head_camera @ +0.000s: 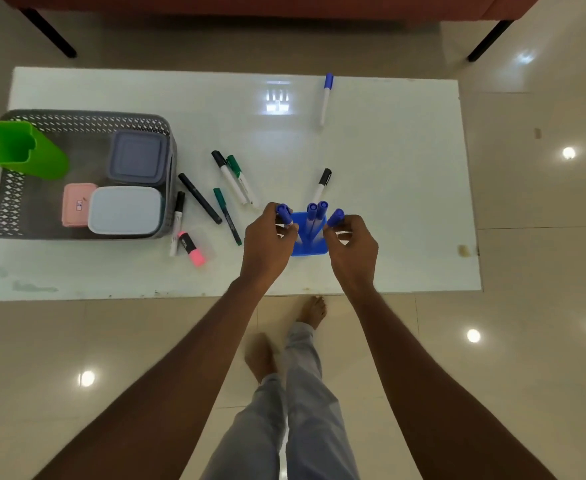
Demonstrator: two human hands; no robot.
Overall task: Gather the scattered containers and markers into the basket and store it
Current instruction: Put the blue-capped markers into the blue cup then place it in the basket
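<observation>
A blue holder [310,248] stands near the table's front edge with two blue-capped markers [316,211] upright in it. My left hand [269,237] pinches another blue-capped marker [284,213] at the holder's left side. My right hand [352,240] pinches a blue-capped marker [335,217] at its right side. The grey basket [4,209] sits at the table's left, holding a green cup [21,150], a grey-lidded box [137,157], a white-lidded box [125,209] and a pink box [76,204].
Loose markers lie between basket and holder: black [199,198], green [227,216], a black-and-green pair [236,178], a pink highlighter [191,248]. One black-capped marker [322,185] lies behind the holder, a blue one [326,98] near the white table's far edge [405,133]. A sofa stands beyond.
</observation>
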